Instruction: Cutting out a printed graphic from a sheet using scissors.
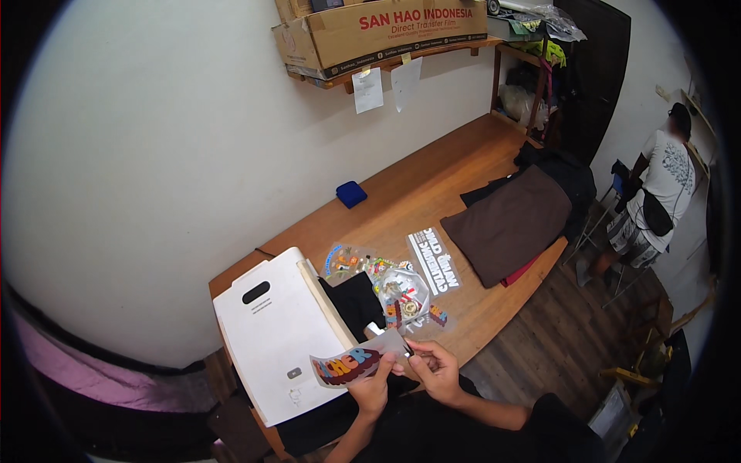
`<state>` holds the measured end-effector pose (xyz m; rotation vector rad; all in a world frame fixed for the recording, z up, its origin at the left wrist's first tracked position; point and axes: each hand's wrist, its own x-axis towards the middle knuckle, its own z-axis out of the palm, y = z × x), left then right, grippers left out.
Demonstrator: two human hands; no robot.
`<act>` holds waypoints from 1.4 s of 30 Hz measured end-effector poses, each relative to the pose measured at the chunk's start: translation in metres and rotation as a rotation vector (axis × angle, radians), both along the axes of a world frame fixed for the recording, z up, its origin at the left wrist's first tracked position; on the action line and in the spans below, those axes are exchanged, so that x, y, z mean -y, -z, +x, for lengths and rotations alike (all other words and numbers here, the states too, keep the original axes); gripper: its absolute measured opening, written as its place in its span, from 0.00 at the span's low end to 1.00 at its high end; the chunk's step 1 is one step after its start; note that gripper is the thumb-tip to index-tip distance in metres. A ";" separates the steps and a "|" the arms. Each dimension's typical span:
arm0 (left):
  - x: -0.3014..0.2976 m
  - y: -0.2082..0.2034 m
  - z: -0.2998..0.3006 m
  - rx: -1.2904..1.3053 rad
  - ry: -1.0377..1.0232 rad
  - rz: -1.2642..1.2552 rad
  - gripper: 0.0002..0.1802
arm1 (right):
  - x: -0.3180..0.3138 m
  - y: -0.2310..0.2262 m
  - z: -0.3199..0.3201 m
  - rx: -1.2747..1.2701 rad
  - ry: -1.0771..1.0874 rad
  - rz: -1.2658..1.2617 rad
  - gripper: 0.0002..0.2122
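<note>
My left hand [372, 388] pinches a translucent transfer film sheet [351, 369] printed with colourful block lettering. The sheet curls upward above the near edge of a white box-shaped machine [282, 339]. My right hand [437, 373] is closed at the sheet's right end, its fingers around a small dark object [408, 349] whose kind I cannot make out. Just beyond the hands, more printed film sheets [347, 262] lie beside a shiny round silvery item [403, 293]. Black fabric [353, 301] rests against the machine's right side.
A film with white lettering [434, 262] lies on the wooden table [401, 204]. Folded brown cloth [513, 224] covers its right end, and a small blue pad [351, 194] sits near the wall. A cardboard box [386, 35] stands on a shelf above. Another person [665, 174] stands far right.
</note>
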<state>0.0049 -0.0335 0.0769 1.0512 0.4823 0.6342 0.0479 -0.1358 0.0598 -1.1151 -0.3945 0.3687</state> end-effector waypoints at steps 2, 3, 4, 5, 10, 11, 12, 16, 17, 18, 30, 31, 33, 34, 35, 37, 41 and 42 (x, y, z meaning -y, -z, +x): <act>0.001 0.001 0.000 -0.001 -0.004 -0.002 0.07 | -0.001 0.001 -0.001 -0.001 0.018 0.003 0.13; 0.001 0.001 0.000 0.013 -0.004 0.004 0.07 | -0.001 0.002 -0.001 -0.001 0.018 0.003 0.13; 0.001 0.002 -0.001 0.026 -0.004 0.011 0.07 | -0.001 0.003 -0.001 -0.003 0.021 -0.006 0.13; 0.001 0.002 -0.001 0.027 -0.004 0.011 0.07 | -0.001 0.003 -0.001 -0.005 0.024 -0.015 0.13; 0.000 0.003 -0.002 0.016 0.004 0.031 0.07 | -0.001 0.000 -0.002 -0.004 0.049 -0.027 0.12; 0.000 0.003 -0.002 0.016 0.004 0.031 0.07 | -0.001 0.000 -0.003 -0.014 0.052 -0.032 0.12; 0.000 0.002 -0.002 0.002 0.005 0.024 0.07 | -0.001 0.001 -0.003 -0.014 0.052 -0.032 0.12; 0.001 0.000 -0.001 0.016 0.013 0.020 0.07 | 0.000 0.004 -0.003 0.014 0.063 -0.019 0.12; 0.001 0.000 -0.002 0.016 0.013 0.020 0.07 | 0.000 0.005 -0.003 0.021 0.057 -0.016 0.12; 0.001 -0.001 -0.002 0.016 0.016 0.023 0.07 | 0.000 0.004 -0.003 0.021 0.057 -0.016 0.12; 0.001 0.002 -0.005 0.014 0.069 0.034 0.09 | 0.002 0.002 -0.001 0.036 0.053 -0.011 0.11; 0.001 0.003 -0.005 0.016 0.079 0.048 0.09 | 0.003 0.002 -0.001 0.039 0.048 -0.026 0.11; 0.001 0.004 -0.005 0.023 0.073 0.039 0.09 | 0.002 -0.004 0.001 0.043 0.044 -0.040 0.11; 0.001 0.005 -0.005 0.029 0.064 0.030 0.10 | -0.001 -0.012 0.002 -0.059 0.078 -0.033 0.11; 0.000 0.005 -0.006 0.030 0.062 0.030 0.10 | -0.002 -0.016 0.002 -0.160 0.112 -0.026 0.12; 0.000 0.004 -0.006 0.017 0.055 0.027 0.10 | -0.002 -0.016 0.001 -0.135 0.114 -0.050 0.12; 0.000 0.000 -0.005 0.016 0.065 0.018 0.10 | 0.004 0.002 0.000 0.056 0.012 -0.023 0.13; 0.001 -0.001 -0.005 0.013 0.067 0.017 0.09 | 0.005 0.002 0.000 0.056 0.013 -0.023 0.13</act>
